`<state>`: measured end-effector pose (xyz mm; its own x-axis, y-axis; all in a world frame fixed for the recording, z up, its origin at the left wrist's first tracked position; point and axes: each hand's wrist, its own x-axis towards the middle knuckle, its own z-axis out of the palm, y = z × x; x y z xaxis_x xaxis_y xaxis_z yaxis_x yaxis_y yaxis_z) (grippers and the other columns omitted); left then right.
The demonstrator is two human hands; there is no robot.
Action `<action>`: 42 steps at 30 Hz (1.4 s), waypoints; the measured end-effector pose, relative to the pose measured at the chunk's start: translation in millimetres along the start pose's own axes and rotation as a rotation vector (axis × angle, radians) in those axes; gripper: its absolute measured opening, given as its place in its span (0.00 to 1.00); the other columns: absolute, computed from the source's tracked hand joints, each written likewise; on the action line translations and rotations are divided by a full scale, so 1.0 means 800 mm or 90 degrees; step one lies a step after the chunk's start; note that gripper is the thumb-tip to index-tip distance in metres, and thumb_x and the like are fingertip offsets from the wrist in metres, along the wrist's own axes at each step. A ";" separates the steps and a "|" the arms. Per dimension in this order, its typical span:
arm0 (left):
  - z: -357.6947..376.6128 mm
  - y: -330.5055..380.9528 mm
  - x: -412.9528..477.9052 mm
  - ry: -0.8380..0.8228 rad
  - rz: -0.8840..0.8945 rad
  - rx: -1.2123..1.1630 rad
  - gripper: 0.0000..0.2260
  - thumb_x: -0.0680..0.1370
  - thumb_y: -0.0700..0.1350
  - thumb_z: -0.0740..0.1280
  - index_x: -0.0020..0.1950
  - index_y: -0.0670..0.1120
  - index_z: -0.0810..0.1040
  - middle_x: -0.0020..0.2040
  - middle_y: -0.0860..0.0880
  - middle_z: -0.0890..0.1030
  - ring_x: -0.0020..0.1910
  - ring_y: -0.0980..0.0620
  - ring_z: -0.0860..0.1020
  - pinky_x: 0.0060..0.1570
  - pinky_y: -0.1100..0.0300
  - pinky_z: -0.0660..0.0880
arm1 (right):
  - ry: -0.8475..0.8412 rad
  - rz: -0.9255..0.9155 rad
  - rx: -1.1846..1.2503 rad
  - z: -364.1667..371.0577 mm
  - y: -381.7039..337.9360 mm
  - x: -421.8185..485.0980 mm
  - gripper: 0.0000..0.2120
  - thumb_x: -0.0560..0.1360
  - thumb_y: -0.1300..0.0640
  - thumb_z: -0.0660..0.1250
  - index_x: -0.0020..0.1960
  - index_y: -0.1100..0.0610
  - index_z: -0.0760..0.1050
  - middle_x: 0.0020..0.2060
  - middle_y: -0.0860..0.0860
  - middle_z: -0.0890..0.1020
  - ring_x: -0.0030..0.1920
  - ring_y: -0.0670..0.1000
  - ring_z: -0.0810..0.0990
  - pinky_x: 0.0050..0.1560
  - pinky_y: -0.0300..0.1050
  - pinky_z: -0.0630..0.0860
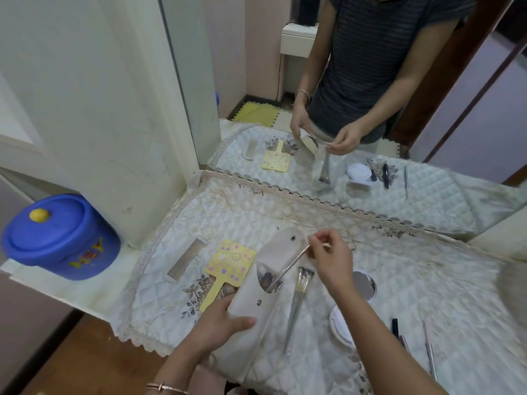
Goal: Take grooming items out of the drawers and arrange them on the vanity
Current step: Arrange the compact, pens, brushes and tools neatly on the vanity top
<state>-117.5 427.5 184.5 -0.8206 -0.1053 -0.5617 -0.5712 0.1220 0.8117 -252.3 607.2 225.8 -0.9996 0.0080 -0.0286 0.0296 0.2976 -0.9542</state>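
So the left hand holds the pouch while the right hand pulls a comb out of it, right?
Not quite. In the head view the left hand holds the pouch, but the right hand is pulling out a thin brush. The comb lies on the vanity cloth.

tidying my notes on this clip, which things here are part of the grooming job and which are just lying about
Part of the job:
white pouch in left hand
thin brush pulled by right hand
comb
yellow hand mirror
makeup brush
round compact

Just lying about:
blue lidded bucket
quilted cloth
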 end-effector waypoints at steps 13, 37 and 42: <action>0.004 -0.009 0.011 0.064 -0.051 -0.155 0.25 0.54 0.50 0.76 0.49 0.46 0.80 0.44 0.47 0.86 0.43 0.46 0.84 0.47 0.50 0.80 | -0.075 0.109 -0.242 -0.025 0.073 -0.009 0.12 0.75 0.61 0.65 0.57 0.64 0.74 0.40 0.51 0.77 0.45 0.54 0.77 0.45 0.41 0.71; 0.021 0.034 0.010 -0.051 -0.040 -0.225 0.11 0.72 0.44 0.71 0.51 0.41 0.81 0.44 0.43 0.85 0.40 0.47 0.83 0.36 0.59 0.77 | -0.284 -0.196 -0.214 0.014 0.010 -0.043 0.06 0.72 0.56 0.68 0.45 0.56 0.82 0.38 0.48 0.81 0.41 0.41 0.75 0.45 0.29 0.69; 0.026 0.034 0.008 -0.042 -0.030 -0.234 0.11 0.71 0.42 0.71 0.52 0.40 0.80 0.44 0.43 0.85 0.41 0.47 0.84 0.36 0.59 0.78 | -0.289 -0.249 -0.291 0.019 0.031 -0.061 0.16 0.71 0.47 0.59 0.46 0.54 0.82 0.40 0.51 0.82 0.44 0.52 0.78 0.49 0.36 0.67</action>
<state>-138.2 450.9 199.7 -0.7999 -0.0377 -0.5989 -0.5736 -0.2449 0.7816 -202.7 599.5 199.2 -0.8352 -0.5452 0.0728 -0.4302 0.5650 -0.7040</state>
